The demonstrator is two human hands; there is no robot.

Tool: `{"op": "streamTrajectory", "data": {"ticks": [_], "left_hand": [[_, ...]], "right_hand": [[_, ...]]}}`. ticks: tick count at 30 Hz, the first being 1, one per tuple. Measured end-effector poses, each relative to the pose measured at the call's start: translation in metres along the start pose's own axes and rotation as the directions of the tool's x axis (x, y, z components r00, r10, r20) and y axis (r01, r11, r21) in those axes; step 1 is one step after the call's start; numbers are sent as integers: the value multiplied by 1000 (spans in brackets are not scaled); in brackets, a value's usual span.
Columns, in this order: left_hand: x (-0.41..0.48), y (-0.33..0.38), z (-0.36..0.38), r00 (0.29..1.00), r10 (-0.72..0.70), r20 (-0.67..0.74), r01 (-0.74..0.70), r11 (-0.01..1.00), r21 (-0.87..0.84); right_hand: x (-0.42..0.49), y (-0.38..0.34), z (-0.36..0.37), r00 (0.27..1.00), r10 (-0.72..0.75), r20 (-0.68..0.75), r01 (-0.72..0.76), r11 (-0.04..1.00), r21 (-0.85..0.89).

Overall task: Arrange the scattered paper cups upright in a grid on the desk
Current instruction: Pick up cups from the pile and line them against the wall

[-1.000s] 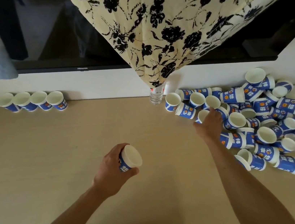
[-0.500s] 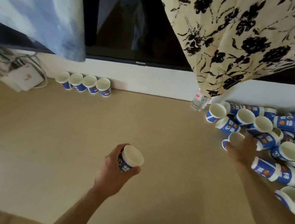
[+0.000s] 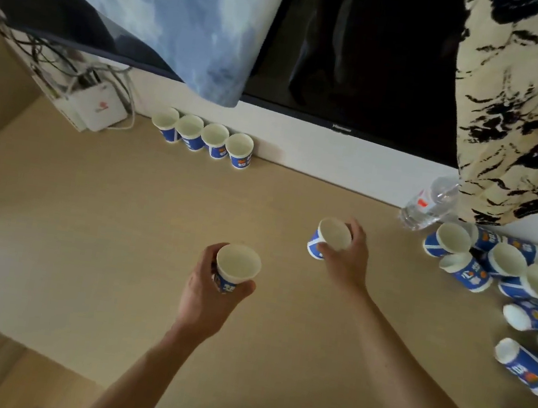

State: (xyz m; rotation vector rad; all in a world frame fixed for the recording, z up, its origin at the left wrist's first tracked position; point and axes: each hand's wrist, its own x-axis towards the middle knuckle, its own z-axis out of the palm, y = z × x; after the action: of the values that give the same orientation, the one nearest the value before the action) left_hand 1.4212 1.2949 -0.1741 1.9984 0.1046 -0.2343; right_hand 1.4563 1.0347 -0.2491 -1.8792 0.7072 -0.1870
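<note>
Above the middle of the wooden desk (image 3: pixel 84 229), the left hand (image 3: pixel 206 298) grips a blue-and-white paper cup (image 3: pixel 237 267) from the side. Its fingers and thumb curl round the wall, and the mouth faces up.

Further back and to the right, the right hand (image 3: pixel 345 256) holds a second paper cup (image 3: pixel 330 238), thumb at the near rim and fingers wrapped behind. I cannot tell whether its base touches the desk. The two held cups are apart, with bare desk between them.

Against the white wall strip at the back left stands a row of four cups (image 3: pixel 204 139), upright and side by side, each touching the next. The heap of cups (image 3: pixel 507 272) lies along the right edge, beyond the right hand and well apart from the row. Most of them lie on their sides.

A clear plastic bottle (image 3: pixel 428 203) stands at the back of the heap, under the hem of a floral cloth (image 3: pixel 530 102). A dark television (image 3: pixel 357 60) sits above the wall strip, partly covered by a blue-white cloth (image 3: pixel 167 9). A white box with cables (image 3: pixel 96 110) sits at the back left corner.
</note>
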Motion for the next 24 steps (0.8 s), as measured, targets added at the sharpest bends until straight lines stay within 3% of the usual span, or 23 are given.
{"op": "streamTrajectory", "data": {"ticks": [10, 19, 24], "left_hand": [[31, -16, -26, 995, -96, 4, 96, 994, -42], [73, -27, -43, 994, -86, -70, 83, 995, -49], [89, -32, -44, 993, -101, -53, 97, 993, -66]], "right_hand": [[69, -53, 107, 988, -157, -17, 154, 981, -116], [124, -78, 174, 986, -166, 28, 168, 964, -204], [136, -75, 197, 982, -189, -19, 182, 964, -193]]}}
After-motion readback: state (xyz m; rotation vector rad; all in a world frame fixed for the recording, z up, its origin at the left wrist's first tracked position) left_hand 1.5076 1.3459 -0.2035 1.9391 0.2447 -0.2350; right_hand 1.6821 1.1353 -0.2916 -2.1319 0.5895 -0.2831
